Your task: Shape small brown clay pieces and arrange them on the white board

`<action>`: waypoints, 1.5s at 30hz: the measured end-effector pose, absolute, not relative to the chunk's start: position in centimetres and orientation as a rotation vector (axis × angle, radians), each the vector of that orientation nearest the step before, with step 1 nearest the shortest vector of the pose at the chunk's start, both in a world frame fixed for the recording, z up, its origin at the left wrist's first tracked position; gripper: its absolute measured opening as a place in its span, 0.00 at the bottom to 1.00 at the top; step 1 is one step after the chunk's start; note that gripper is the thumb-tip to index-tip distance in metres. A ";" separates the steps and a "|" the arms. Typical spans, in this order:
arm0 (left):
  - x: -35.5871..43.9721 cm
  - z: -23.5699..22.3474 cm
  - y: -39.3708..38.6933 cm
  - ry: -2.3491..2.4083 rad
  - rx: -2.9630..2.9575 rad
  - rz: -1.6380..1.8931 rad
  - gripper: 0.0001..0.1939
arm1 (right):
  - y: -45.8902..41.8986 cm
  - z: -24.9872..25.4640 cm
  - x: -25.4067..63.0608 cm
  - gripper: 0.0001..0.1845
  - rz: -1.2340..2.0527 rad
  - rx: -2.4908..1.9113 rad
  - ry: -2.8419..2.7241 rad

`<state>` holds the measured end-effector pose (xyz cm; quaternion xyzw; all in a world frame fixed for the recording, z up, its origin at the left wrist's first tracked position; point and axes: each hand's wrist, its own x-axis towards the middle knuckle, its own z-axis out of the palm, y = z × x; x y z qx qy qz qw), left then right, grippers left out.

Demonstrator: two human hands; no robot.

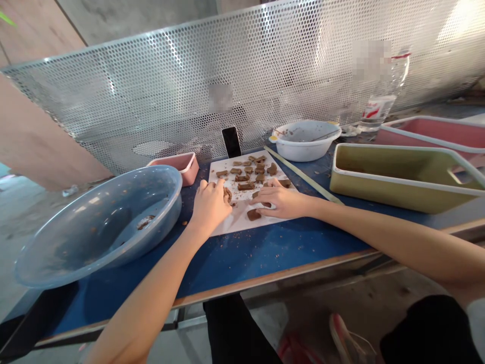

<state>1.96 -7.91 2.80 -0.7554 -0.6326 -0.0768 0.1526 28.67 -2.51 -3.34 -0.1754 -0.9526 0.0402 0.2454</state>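
Several small brown pieces [248, 171], some blocky and some crumbly, lie in loose rows on a white board [223, 230]. At the board's left side, my left hand [210, 205] is closed round a crumbly brown clump [227, 194], which is partly hidden by the fingers. My right hand [280, 199] rests low over the board's right half, its thumb and fingers curled about a brown piece [267, 205] that shows between them. Just below the right thumb lies another flat brown piece [253, 215].
A large blue basin [94, 217] stands at left, with a small pink box [189, 169] behind it. A phone [231, 142] leans against the perforated metal screen [182, 91]. At right are a pale strip [303, 174], a white bowl [303, 150], a green bin [394, 188] and a bottle [379, 106].
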 end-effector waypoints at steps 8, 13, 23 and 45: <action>2.2 1.8 -7.8 -1.665 -2.360 -0.413 0.25 | -2.9 -3.8 28.2 0.21 0.092 -0.550 -2.646; 2.9 1.9 -8.0 -1.565 -2.715 -0.423 0.09 | -3.0 -3.9 27.9 0.19 0.146 -0.573 -2.633; 3.1 2.1 -8.1 -1.559 -2.872 -0.214 0.15 | -2.9 -4.0 27.8 0.13 0.206 -0.554 -2.607; 2.0 0.5 -6.4 -1.510 -2.944 -0.287 0.24 | -3.3 -3.2 28.8 0.13 0.064 -0.574 -2.611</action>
